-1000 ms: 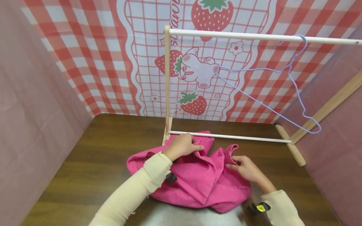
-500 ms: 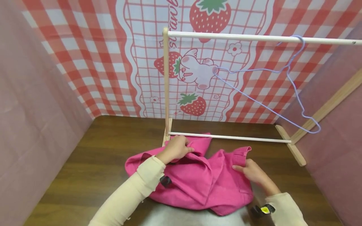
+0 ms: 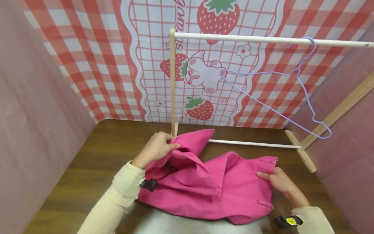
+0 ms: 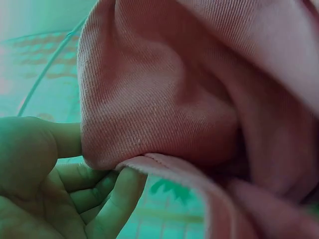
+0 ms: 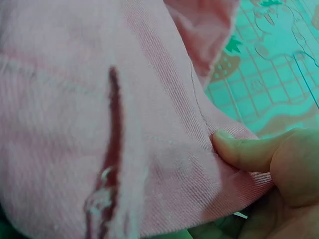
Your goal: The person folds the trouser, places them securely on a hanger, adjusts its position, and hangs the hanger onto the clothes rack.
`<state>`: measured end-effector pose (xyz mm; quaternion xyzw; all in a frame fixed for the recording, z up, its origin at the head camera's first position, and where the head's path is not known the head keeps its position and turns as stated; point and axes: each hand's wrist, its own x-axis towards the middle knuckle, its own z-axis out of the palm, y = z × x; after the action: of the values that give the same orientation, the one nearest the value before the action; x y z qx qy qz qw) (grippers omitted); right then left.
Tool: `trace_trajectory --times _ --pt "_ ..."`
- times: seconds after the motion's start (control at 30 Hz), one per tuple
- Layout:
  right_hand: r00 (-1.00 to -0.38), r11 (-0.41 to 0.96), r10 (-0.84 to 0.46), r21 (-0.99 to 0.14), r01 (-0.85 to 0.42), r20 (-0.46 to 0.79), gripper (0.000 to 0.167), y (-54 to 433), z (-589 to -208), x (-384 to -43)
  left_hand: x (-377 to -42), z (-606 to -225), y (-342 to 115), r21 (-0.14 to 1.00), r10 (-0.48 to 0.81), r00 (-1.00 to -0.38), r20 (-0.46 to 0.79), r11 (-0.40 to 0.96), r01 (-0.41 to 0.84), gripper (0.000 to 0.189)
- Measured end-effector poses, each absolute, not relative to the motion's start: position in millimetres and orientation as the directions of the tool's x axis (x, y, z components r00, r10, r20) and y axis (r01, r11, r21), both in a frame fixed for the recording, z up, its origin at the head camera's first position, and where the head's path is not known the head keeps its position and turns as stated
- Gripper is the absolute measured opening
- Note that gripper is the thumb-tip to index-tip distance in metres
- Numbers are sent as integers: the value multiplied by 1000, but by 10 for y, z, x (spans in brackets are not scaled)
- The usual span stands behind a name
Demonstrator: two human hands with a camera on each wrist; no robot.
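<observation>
A bright pink twill garment [image 3: 242, 182] lies bunched on the table in the head view; its exact kind is hard to tell in the folds. My left hand [image 3: 156, 147] pinches an edge on its left and holds a pointed flap raised. In the left wrist view, the thumb and fingers of that hand [image 4: 75, 184] hold a corner of the cloth. On the far side my right hand [image 3: 281, 180] grips the garment's right end, thumb on top. The right wrist view shows that thumb [image 5: 244, 152] pressing near a stitched seam, the other fingers mostly hidden beneath.
Behind the garment stands a wooden rack with a white top rail [image 3: 233, 37] and a low white bar [image 3: 254, 143]. A lilac wire hanger [image 3: 268, 106] hangs from the rail. Pink curtains [image 3: 38, 113] flank the brown table [image 3: 84, 162].
My left hand has moved left and toward me, lifting the pink garment's flap off the low bar. My right hand has drawn its end to the right, spreading the cloth wider.
</observation>
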<state>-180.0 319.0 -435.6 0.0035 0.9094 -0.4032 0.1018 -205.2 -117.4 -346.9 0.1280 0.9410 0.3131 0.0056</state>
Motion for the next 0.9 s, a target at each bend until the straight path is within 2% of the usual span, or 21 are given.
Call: trace_trajectory --times 0.33,0.43,0.63,0.73,0.9 --pt "-973 741 7 -652 160 -231 30 3684 -4222 -1781 -1776 -3352 -2009 660 147 -985 93 731 172 23" --pt "-964 757 40 -622 201 -263 39 3881 -4210 -1817 -1705 -3365 -2232 691 97 -994 53 715 107 23" --pt "-932 755 90 -586 295 -352 69 4218 -4274 -1826 -1578 -3492 -2605 788 29 -997 -75 614 -42 27" --pt "-921 737 112 -590 329 -373 64 4292 -4300 -1818 -1538 -3564 -2800 824 0 -993 -119 557 -99 27" --pt "-947 708 95 -648 280 -307 34 4299 -4272 -1818 -1481 -3648 -3116 845 -64 -981 -181 501 -189 31"
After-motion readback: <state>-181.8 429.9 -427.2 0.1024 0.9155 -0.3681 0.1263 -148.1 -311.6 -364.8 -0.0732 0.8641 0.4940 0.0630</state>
